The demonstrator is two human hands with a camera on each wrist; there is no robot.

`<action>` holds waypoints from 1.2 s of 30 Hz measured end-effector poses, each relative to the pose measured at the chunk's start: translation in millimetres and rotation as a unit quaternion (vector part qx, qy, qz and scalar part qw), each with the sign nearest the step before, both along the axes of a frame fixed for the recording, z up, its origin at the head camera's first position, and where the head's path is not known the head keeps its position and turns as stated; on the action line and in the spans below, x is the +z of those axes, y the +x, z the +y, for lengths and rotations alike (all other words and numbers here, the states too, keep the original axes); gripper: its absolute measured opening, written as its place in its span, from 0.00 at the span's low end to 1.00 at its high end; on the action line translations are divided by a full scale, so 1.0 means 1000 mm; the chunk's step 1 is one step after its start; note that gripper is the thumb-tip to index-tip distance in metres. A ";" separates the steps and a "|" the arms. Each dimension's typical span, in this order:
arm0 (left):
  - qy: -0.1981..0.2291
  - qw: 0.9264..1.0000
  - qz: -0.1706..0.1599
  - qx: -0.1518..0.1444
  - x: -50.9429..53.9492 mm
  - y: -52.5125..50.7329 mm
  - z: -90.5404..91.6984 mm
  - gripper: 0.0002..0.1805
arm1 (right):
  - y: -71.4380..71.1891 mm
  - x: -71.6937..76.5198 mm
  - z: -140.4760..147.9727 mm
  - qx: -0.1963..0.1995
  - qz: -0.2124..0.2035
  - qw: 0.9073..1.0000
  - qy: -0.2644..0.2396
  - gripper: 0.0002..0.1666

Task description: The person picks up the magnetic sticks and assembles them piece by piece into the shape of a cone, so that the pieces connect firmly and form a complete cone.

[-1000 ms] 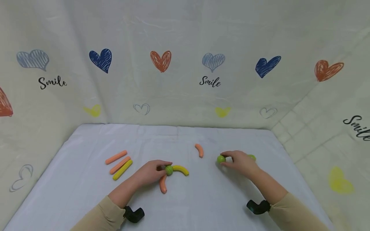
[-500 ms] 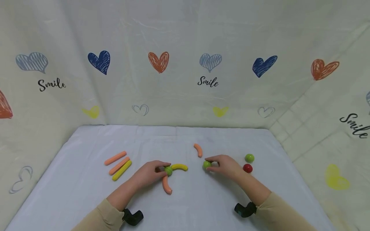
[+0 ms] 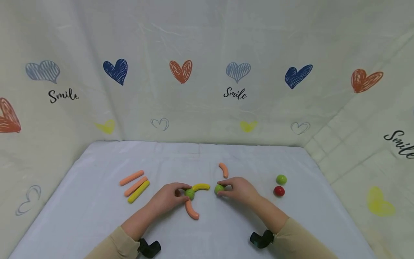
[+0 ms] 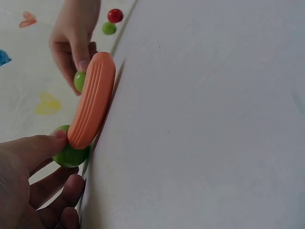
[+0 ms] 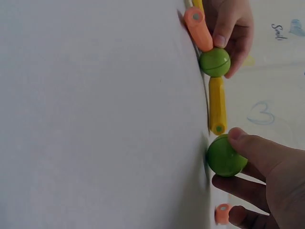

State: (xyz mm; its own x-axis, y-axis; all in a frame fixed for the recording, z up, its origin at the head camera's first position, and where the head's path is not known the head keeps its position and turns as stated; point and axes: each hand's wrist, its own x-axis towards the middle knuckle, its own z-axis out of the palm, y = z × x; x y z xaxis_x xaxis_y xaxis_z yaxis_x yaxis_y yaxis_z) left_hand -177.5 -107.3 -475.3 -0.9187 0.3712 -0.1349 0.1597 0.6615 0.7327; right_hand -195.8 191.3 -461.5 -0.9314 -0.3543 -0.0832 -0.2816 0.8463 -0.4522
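One ball (image 3: 189, 194) is pinched by the left hand (image 3: 169, 198), another (image 3: 219, 189) by the right hand (image 3: 241, 190). The yellow stick (image 3: 201, 187) is best met straight.

On a table (image 3: 223, 230) covered in white cloth (image 3: 81, 216), a straight salmon-pink rod (image 3: 131, 177), a second straight rod (image 3: 135, 186) and a straight yellow rod (image 3: 138, 191) are grouped at left. Centrally, a curved yellow stick (image 3: 201, 186) and a curved salmon-pink stick (image 3: 192, 210) are placed; another curved stick (image 3: 224, 170) is set farther back. At right, a green ball (image 3: 281, 179) and a red ball (image 3: 279, 191) are seen.
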 end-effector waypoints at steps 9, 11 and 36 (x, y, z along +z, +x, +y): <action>-0.006 1.000 0.007 0.005 -0.001 0.001 0.001 0.20 | 0.000 0.001 -0.014 0.000 0.009 1.000 0.000 0.26; -0.005 1.000 0.007 0.003 -0.001 0.001 0.001 0.20 | 0.000 0.001 -0.017 -0.006 0.011 1.000 0.001 0.26; -0.007 1.000 -0.008 0.019 -0.002 -0.004 0.001 0.20 | -0.007 0.012 -0.024 -0.016 -0.002 1.000 0.006 0.27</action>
